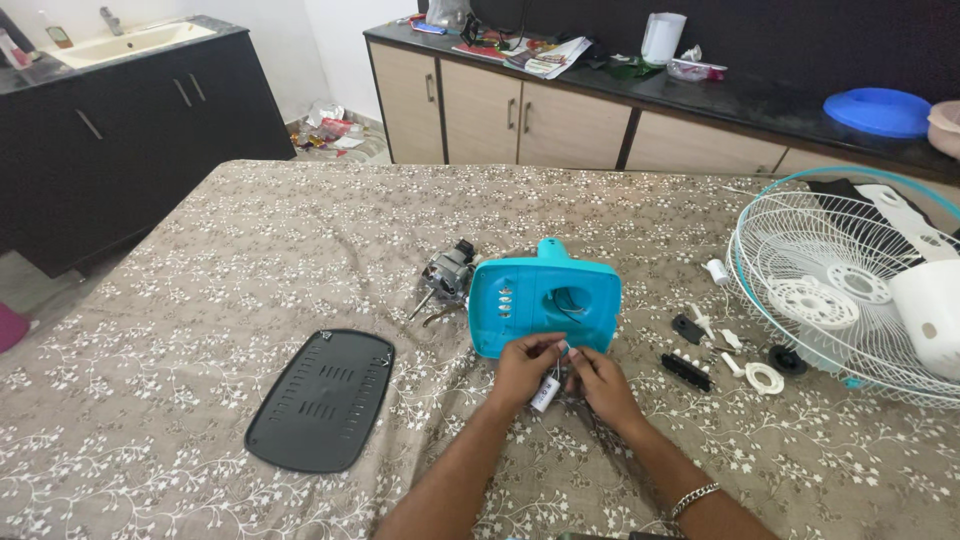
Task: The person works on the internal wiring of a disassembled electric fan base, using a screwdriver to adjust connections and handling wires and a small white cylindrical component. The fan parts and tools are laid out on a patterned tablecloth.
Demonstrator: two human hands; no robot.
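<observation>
Bench [200, 300]: covered by a brown cloth with a white flower print.
Left part: black vented cover plate [322, 400], lying flat.
Middle: turquoise fan housing [545, 300]; bare motor [447, 275] touching its left side.
Right part: white wire fan guard [830, 290] with a turquoise rim.
Between housing and guard: small black parts [686, 370], white ring [765, 378], white cylinder [717, 271].
</observation>
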